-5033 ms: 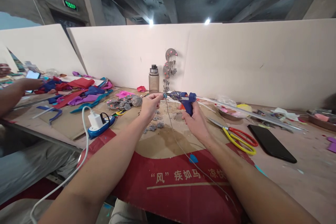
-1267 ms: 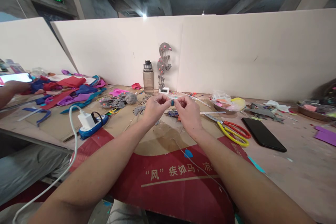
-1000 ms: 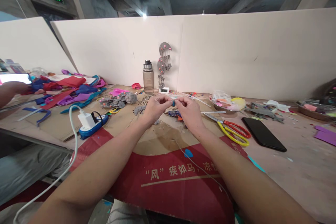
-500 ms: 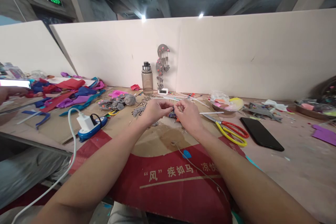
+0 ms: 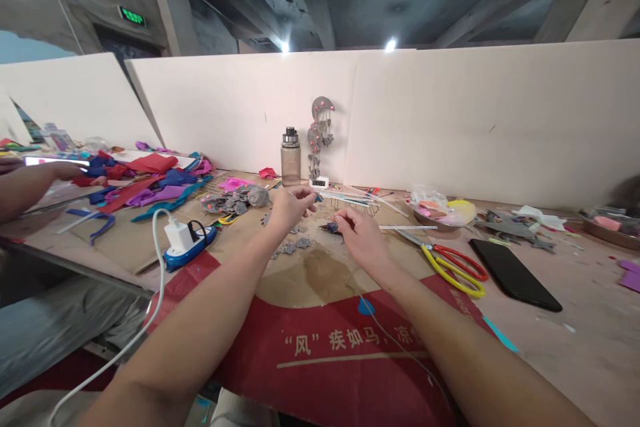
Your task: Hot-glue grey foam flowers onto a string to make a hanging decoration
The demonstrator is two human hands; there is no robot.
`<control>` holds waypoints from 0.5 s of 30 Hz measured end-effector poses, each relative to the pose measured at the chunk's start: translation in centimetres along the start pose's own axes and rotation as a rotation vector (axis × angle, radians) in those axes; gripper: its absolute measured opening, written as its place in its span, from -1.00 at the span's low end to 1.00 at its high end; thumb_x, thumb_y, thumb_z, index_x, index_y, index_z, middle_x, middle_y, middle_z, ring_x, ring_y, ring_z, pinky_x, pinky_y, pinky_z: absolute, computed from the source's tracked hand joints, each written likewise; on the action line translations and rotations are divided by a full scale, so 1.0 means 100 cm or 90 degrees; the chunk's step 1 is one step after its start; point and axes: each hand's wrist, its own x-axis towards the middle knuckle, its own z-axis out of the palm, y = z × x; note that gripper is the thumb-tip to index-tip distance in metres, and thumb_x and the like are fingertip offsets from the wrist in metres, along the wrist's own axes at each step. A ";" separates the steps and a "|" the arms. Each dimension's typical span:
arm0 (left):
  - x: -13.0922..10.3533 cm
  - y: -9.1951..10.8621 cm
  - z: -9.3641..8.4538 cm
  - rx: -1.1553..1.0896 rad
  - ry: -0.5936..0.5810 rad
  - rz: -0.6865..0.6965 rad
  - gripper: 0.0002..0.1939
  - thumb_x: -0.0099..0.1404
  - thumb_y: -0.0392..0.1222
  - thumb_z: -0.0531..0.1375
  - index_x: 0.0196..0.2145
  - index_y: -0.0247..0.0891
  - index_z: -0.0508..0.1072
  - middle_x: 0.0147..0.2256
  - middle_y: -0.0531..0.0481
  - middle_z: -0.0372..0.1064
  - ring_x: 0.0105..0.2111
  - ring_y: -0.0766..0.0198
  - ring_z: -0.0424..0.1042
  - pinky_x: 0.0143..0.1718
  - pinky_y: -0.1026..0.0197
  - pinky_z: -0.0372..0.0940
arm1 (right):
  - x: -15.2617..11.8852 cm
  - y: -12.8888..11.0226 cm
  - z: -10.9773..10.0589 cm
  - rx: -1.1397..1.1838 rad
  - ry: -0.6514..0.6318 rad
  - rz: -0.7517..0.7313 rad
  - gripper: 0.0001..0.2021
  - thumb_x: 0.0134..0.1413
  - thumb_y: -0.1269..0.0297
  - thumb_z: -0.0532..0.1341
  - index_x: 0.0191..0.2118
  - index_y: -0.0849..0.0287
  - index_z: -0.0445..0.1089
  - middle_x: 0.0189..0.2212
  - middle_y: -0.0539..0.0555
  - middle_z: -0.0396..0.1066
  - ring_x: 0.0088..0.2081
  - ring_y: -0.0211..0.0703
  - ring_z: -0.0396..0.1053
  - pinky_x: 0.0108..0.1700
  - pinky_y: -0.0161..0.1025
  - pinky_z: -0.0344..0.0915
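Observation:
Over the cardboard sheet, my left hand pinches a small dark blue piece at its fingertips. To its right, my right hand is closed beside a small dark, glue-like tube or nozzle, which it appears to hold by one end. The hands are apart. Small grey felt pieces lie below and between them. A thin cord runs over the red print near a blue scrap.
Scissors and a black phone lie at right. A bottle and hanging grey ornament stand behind. Coloured cloth, a blue power strip and another person's hand are at left.
My hands have moved apart, uncovering the dark tube and the grey pieces. The other person's hand reaches farther in at left. The whole view has shifted slightly.

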 end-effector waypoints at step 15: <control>0.032 -0.015 -0.045 -0.372 0.264 -0.059 -0.86 -0.05 -0.23 0.32 -0.53 -0.32 0.43 -0.60 0.09 0.35 -0.56 0.45 0.32 -0.50 0.40 0.24 | 0.009 -0.001 -0.051 0.170 -0.448 0.071 -0.74 0.05 0.08 0.19 -0.36 0.15 0.51 -0.40 0.05 0.49 -0.42 -0.24 0.35 -0.39 -0.31 0.24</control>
